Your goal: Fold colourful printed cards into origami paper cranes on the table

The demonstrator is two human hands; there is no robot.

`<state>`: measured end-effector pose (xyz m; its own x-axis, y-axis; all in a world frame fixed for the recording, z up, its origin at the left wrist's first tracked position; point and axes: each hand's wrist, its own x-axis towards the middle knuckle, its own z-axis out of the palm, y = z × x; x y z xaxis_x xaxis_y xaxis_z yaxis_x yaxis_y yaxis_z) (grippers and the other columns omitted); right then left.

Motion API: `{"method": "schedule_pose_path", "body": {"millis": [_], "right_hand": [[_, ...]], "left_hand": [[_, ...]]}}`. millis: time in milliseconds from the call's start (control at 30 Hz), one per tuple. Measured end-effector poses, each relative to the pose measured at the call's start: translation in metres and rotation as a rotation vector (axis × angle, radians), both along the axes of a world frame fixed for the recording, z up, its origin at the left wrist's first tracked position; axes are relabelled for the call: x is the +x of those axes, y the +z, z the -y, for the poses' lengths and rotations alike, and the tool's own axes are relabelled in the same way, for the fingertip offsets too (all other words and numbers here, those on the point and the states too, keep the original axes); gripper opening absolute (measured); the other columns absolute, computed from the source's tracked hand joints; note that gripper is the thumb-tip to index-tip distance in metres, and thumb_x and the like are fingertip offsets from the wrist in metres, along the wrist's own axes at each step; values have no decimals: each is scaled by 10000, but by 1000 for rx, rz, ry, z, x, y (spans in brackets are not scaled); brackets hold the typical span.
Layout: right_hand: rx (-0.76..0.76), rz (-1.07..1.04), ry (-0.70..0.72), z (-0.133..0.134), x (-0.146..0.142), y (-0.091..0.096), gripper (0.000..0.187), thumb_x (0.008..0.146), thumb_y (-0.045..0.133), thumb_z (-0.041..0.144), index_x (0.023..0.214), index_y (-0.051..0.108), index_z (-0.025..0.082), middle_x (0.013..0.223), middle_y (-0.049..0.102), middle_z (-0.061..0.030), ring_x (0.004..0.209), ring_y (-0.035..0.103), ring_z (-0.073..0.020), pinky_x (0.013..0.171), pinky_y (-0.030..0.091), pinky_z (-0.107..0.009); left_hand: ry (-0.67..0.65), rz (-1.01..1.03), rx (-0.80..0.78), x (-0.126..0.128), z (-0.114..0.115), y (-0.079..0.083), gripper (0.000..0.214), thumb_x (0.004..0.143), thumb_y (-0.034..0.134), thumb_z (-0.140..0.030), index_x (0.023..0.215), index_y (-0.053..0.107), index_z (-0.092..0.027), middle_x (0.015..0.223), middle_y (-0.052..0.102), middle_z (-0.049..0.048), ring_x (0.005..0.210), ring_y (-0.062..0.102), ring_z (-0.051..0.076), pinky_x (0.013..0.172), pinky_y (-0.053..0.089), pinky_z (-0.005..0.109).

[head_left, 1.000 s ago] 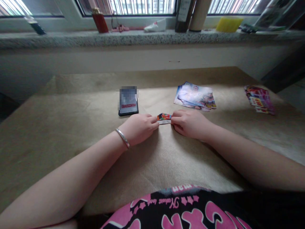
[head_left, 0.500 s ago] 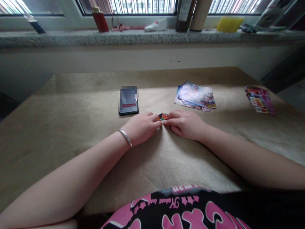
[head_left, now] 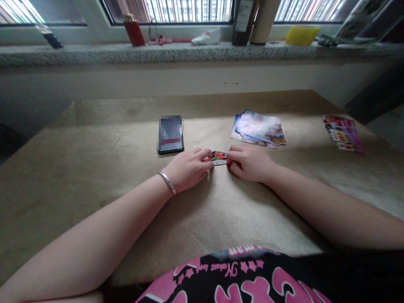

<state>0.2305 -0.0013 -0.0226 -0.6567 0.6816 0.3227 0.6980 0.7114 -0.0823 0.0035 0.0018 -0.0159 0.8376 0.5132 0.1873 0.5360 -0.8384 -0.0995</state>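
Note:
Between my two hands lies a small folded piece of printed paper [head_left: 220, 155], red, green and black on top with a pale strip along its near edge. My left hand [head_left: 189, 168], with a silver bangle at the wrist, pinches its left end. The fingers of my right hand [head_left: 249, 163] are closed on its right end. Both hands rest low over the table, and the fingers cover the ends of the paper. Just beyond my left hand is a phone [head_left: 171, 134] lying flat, its screen partly blurred.
A fanned stack of printed sheets [head_left: 260, 128] lies beyond my right hand. Pink and red printed papers [head_left: 343, 132] lie at the table's right side. The brown table [head_left: 104, 139] meets a wall under a stone windowsill [head_left: 94, 54] holding a red bottle [head_left: 134, 31], a yellow block [head_left: 302, 35] and other items.
My right hand has shifted slightly right, away from my left. More of the folded paper shows between the fingers, including its pale near strip.

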Motion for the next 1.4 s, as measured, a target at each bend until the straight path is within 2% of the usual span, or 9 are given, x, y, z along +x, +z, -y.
{"method": "schedule_pose_path", "body": {"millis": [167, 333, 433, 533, 767, 867, 1033, 1200, 1400], "right_hand": [[29, -110, 28, -5, 1, -4, 182, 788, 478, 160, 782, 660, 177, 795, 626, -66, 720, 555, -174, 645, 401, -282], [36, -181, 95, -10, 1, -8, 231, 801, 492, 147, 950, 663, 189, 1063, 666, -83, 924, 591, -217, 843, 453, -373], [-13, -183, 146, -12, 1, -10, 262, 819, 497, 155, 1022, 657, 198, 1114, 665, -69, 994, 586, -216, 899, 450, -391], [-56, -183, 171, -13, 1, -12, 253, 831, 505, 171, 1029, 661, 193, 1091, 678, -66, 997, 586, -213, 896, 454, -388], [-60, -203, 128, -13, 2, -9, 199, 833, 514, 179, 923, 691, 196, 890, 703, -59, 846, 590, -203, 812, 460, -373], [-75, -223, 145, -13, 3, -10, 203, 800, 523, 138, 898, 690, 200, 920, 697, -55, 866, 591, -201, 831, 460, -378], [-113, -247, 218, -14, 2, -11, 207, 793, 522, 119, 934, 657, 188, 1085, 674, -73, 1002, 586, -204, 918, 446, -390], [-151, -230, 256, -16, 3, -11, 273, 794, 476, 73, 960, 648, 206, 1082, 671, -57, 989, 583, -196, 897, 454, -388], [-135, -210, 278, -19, 6, -10, 346, 761, 485, 51, 1006, 667, 214, 1035, 661, -66, 938, 569, -196, 867, 460, -377]], "left_hand": [[-7, 37, 2, 2, -2, -4, 187, 851, 477, -168, 947, 637, -169, 1077, 625, 64, 915, 556, 179, 797, 481, 305], [11, 72, 34, 2, -5, -7, 224, 927, 418, -244, 943, 637, -202, 1030, 656, 33, 885, 562, 169, 777, 454, 303], [33, 97, 46, 2, -5, -9, 217, 928, 422, -254, 972, 629, -205, 1017, 662, 30, 903, 570, 177, 777, 440, 303], [46, 117, 47, 2, -5, -10, 196, 911, 445, -236, 990, 622, -211, 1011, 665, 28, 919, 576, 180, 777, 430, 304], [23, 160, 134, 0, -6, -9, 191, 901, 466, -190, 934, 647, -240, 1024, 672, -2, 907, 570, 164, 770, 417, 298], [19, 133, 165, -1, -6, -9, 195, 898, 465, -198, 941, 650, -241, 994, 668, 7, 858, 565, 157, 721, 414, 279], [17, 101, 149, -1, -7, -10, 179, 883, 469, -232, 927, 641, -215, 932, 646, 27, 769, 547, 146, 652, 413, 256], [9, 66, 105, 1, -6, -9, 189, 877, 459, -218, 882, 647, -194, 815, 624, 39, 720, 530, 153, 641, 434, 258], [11, 118, 44, 0, -4, -9, 219, 889, 442, -208, 917, 659, -197, 863, 649, 40, 787, 560, 163, 708, 477, 274]]}}
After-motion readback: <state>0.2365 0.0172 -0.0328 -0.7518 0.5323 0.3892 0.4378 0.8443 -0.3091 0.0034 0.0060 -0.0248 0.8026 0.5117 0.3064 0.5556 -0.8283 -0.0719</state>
